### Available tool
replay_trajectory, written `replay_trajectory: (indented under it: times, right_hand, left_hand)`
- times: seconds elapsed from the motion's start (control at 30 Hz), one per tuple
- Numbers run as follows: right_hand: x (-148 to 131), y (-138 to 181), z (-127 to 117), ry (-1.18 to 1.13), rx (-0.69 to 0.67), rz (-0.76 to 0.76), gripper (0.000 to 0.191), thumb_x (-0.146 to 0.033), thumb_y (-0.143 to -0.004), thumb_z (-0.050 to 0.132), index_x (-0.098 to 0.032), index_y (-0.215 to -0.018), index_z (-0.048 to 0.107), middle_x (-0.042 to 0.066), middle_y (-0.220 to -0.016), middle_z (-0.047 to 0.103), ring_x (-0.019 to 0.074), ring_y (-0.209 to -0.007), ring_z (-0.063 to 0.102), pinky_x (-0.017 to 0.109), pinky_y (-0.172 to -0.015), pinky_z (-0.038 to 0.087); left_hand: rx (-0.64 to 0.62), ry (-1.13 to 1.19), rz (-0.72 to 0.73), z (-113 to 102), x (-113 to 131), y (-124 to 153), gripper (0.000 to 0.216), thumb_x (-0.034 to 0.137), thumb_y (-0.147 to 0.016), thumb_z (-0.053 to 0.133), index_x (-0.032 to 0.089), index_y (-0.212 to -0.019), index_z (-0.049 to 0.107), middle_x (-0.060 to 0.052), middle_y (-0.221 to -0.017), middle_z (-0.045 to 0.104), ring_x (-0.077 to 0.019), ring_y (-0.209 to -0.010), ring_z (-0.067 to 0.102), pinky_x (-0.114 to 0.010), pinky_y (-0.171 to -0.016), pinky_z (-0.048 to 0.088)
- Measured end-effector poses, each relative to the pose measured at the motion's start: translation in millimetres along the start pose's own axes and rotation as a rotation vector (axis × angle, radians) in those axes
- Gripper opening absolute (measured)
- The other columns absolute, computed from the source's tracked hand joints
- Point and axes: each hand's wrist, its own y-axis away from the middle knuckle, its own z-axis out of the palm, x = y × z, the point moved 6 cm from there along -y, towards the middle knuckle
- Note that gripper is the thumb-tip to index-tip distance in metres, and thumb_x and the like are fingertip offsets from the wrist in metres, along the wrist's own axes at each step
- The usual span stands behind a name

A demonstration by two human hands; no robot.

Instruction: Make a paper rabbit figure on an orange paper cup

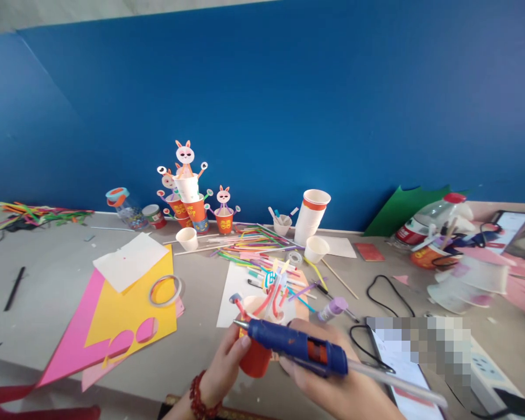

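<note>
My left hand [223,361] is closed around the side of a red paper cup [255,363] near the front of the table. Red-pink stems and a pale cut-out figure [280,277] rise from the cup's mouth. In my right hand [332,382] is a blue hot glue gun [284,341], its metal tip pointing left, near the cup's rim and my left thumb. A long clear glue stick [398,382] sticks out of its back end. The gun's body hides part of the cup and some of my right fingers.
Bunny-faced cups [195,210] stand along the blue wall beside a tall cup stack [312,217]. Coloured sticks and markers [249,239] lie centrally. Yellow card [126,309] and a tape roll [165,290] are left; a phone [402,361], power strip [485,367] and bottle [424,224] are right.
</note>
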Motion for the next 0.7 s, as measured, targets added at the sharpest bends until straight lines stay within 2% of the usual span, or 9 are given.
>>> replay_trajectory:
  times: [0.1,0.2,0.3,0.37,0.43,0.5,0.53,0.6,0.7]
  right_hand:
    - [5.9,5.1,-4.3,-0.112,0.045,0.005,0.015,-0.026,-0.087,0.055,-0.020,-0.074,0.058,0.001,-0.071,0.062,0.0134,-0.059,0.056,0.024,-0.056,0.046]
    - [18.0,15.8,-25.9,-0.167,0.239,-0.007,0.015,-0.032,-0.089,0.057,-0.019,-0.084,0.062,0.003,-0.076,0.066,0.0107,-0.048,0.052,0.025,-0.050,0.045]
    - [33.6,36.8,-72.8,-0.099,0.614,-0.029,0.020,-0.038,-0.089,0.058,-0.019,-0.093,0.062,0.003,-0.072,0.064,0.0104,-0.045,0.048,0.025,-0.045,0.041]
    - [47.6,53.7,-110.9,0.006,0.865,0.001,0.022,-0.041,-0.089,0.059,-0.019,-0.094,0.061,-0.001,-0.062,0.058,0.0117,-0.044,0.047,0.026,-0.046,0.041]
    - [65.7,63.7,-147.3,0.160,1.017,0.087,0.026,-0.045,-0.091,0.055,-0.019,-0.094,0.061,-0.003,-0.055,0.053,0.0143,-0.044,0.049,0.027,-0.047,0.042]
    - [86.3,63.3,-179.5,0.461,1.088,0.257,0.031,-0.048,-0.091,0.052,-0.019,-0.101,0.059,0.000,-0.063,0.059,0.0189,-0.053,0.058,0.029,-0.052,0.045]
    - [98.1,56.7,-191.6,0.662,1.049,0.371,0.032,-0.047,-0.091,0.051,-0.020,-0.107,0.057,0.004,-0.074,0.064,0.0217,-0.063,0.062,0.029,-0.056,0.046]
    - [128.1,30.7,-204.1,1.019,0.772,0.559,0.030,-0.038,-0.095,0.043,-0.018,-0.115,0.053,0.012,-0.100,0.065,0.0252,-0.086,0.065,0.030,-0.065,0.046]
    - [168.2,-5.7,-207.5,1.085,0.573,0.575,0.022,-0.027,-0.092,0.050,-0.015,-0.108,0.057,0.014,-0.109,0.061,0.0237,-0.090,0.064,0.028,-0.067,0.043]
  left_hand:
    - [0.019,0.004,-0.040,2.0,3.0,0.2,0.048,0.056,-0.080,0.064,0.019,-0.110,0.070,-0.012,-0.114,0.070,-0.0323,-0.110,0.061,-0.047,-0.100,0.047]
    - [0.029,0.050,-0.089,2.7,9.4,-1.3,0.055,0.061,-0.075,0.065,0.015,-0.105,0.071,-0.015,-0.106,0.072,-0.0332,-0.099,0.065,-0.046,-0.089,0.053]
    - [0.050,0.113,-0.094,-3.6,18.1,-5.1,0.058,0.065,-0.070,0.067,0.012,-0.093,0.072,-0.016,-0.093,0.073,-0.0314,-0.083,0.068,-0.044,-0.078,0.056]
    - [0.091,0.151,-0.074,-11.7,23.8,-8.1,0.056,0.063,-0.069,0.068,0.012,-0.092,0.071,-0.015,-0.091,0.073,-0.0310,-0.081,0.068,-0.043,-0.077,0.056]
    - [0.133,0.168,-0.062,-19.3,27.7,-10.2,0.054,0.061,-0.070,0.068,0.014,-0.096,0.071,-0.014,-0.091,0.073,-0.0321,-0.085,0.068,-0.043,-0.078,0.056]
    - [0.156,0.161,-0.066,-23.6,29.2,-10.9,0.054,0.060,-0.070,0.067,0.014,-0.099,0.070,-0.014,-0.091,0.072,-0.0333,-0.088,0.067,-0.044,-0.078,0.056]
    - [0.160,0.153,-0.068,-24.4,29.5,-10.9,0.054,0.060,-0.070,0.067,0.014,-0.099,0.070,-0.014,-0.091,0.072,-0.0339,-0.089,0.067,-0.044,-0.078,0.056]
    - [0.160,0.136,-0.064,-24.1,29.8,-10.1,0.056,0.061,-0.071,0.066,0.013,-0.099,0.070,-0.014,-0.093,0.072,-0.0348,-0.090,0.066,-0.045,-0.079,0.056]
    - [0.157,0.110,-0.051,-22.2,30.5,-8.1,0.058,0.063,-0.070,0.065,0.013,-0.098,0.070,-0.015,-0.096,0.071,-0.0355,-0.092,0.066,-0.046,-0.081,0.055]
